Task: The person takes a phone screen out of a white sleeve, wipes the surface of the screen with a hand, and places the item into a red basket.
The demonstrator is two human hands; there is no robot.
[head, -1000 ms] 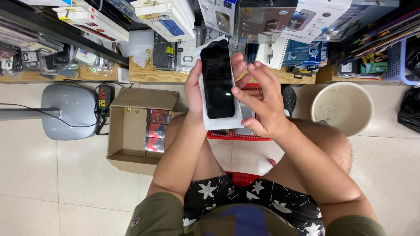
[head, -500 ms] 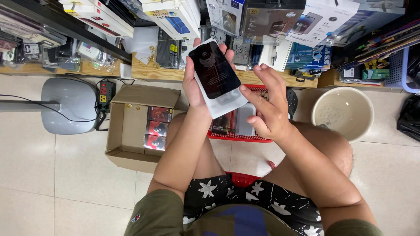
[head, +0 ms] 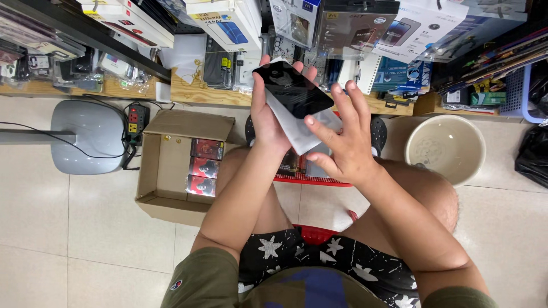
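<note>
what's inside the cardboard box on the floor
The open cardboard box holds three small red and dark packs stacked along its right wall; the rest shows bare cardboard. Anything beneath those packs is covered.

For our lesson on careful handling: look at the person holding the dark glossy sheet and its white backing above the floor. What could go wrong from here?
1. The left hand grips the dark glossy sheet mainly at one edge, above hard floor tiles; it could slip and fall.
2. The right hand's fingertips touch the white backing beside the sheet, so smudges seem possible.
3. If dropped, it might land in the open cardboard box or the beige bucket.
</note>
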